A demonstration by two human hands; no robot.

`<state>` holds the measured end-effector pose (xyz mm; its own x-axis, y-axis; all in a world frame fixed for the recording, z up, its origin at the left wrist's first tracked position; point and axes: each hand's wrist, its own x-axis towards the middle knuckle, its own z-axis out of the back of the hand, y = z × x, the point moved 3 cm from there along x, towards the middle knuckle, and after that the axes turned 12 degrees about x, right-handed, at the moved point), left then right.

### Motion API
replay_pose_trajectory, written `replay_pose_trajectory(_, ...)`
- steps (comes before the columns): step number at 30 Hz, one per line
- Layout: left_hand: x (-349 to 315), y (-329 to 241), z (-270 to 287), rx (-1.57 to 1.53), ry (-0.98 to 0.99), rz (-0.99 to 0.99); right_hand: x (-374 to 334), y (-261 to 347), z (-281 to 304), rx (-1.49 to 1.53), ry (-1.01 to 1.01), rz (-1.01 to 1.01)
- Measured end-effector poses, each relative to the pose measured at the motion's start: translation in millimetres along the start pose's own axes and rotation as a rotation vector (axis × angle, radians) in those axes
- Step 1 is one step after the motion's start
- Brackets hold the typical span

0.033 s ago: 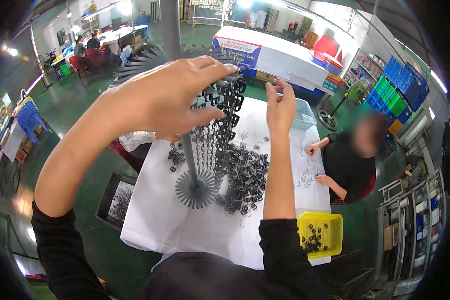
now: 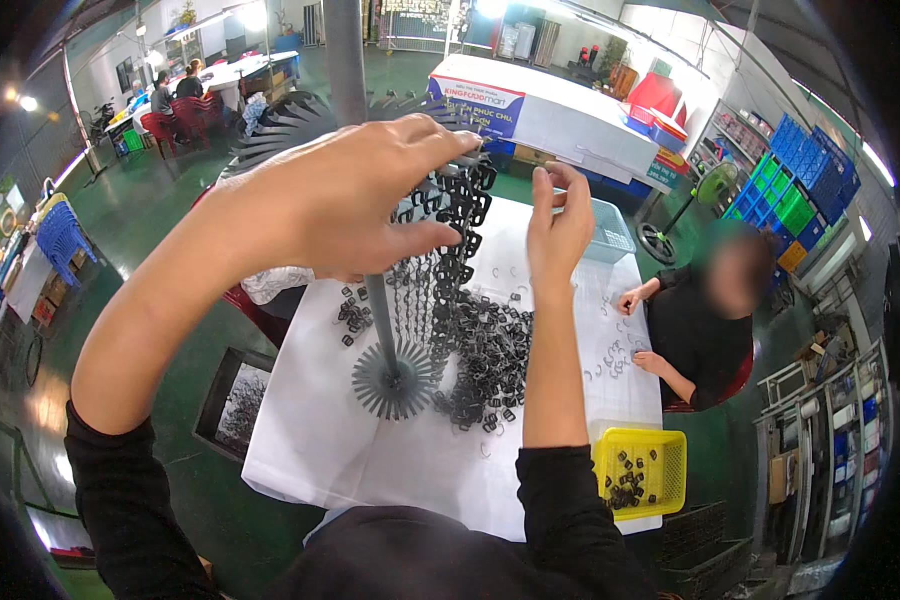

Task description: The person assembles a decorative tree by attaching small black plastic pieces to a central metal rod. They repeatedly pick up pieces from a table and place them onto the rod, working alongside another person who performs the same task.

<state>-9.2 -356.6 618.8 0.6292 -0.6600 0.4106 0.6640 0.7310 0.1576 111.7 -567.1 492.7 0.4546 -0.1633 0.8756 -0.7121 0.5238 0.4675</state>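
Observation:
My left hand (image 2: 350, 185) is raised beside a grey upright stand (image 2: 380, 310), with its thumb spread away from the fingers. Its fingertips reach the spoke ends of the stand's upper disc (image 2: 290, 125), over hanging strands of small black buckle-like pieces (image 2: 460, 220). My right hand (image 2: 560, 230) is held up to the right of those strands, thumb and fingers curled close together; whatever is between them is too small to make out. Below lies a heap of the same black pieces (image 2: 485, 350), beside the stand's lower spoked disc (image 2: 395, 395).
A white-covered table (image 2: 310, 450) bears the stand. Near its right corner is a yellow basket (image 2: 675, 470) with black pieces; a pale blue basket (image 2: 610, 235) sits farther back. On the right a co-worker (image 2: 705, 320) handles thin curved pieces (image 2: 615, 355). A dark tray (image 2: 215, 420) is at left.
My left hand has shifted very slightly to the right over the strands. My right hand keeps nearly the same place.

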Motion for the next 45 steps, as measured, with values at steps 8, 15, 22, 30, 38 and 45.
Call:
replay_pose_trajectory(8,18.2,-10.4,-4.4,0.163,-0.039,0.049,-14.5,95.4,-17.3,0.026,-0.107,0.288)
replay_pose_trajectory(15,12.7,-15.8,-4.0,0.218,-0.097,0.063,-19.1,61.0,-13.9,0.999,0.178,-0.355)
replay_pose_trajectory(22,11.7,-3.9,-8.2,0.102,-0.06,0.111,2.0,-11.9,15.9,0.852,0.194,-0.531)
replay_pose_trajectory(30,5.0,-4.4,0.1,-0.005,-0.008,0.037,23.2,-77.5,7.1,-0.291,0.355,-0.235)
replay_pose_trajectory(38,14.5,-15.9,0.7,0.107,-0.025,0.061,-4.1,46.4,14.2,0.098,-0.114,0.069)
replay_pose_trajectory(45,25.9,-19.6,-3.1,0.166,-0.028,0.099,-10.2,92.8,-4.5,0.104,-0.162,0.364)
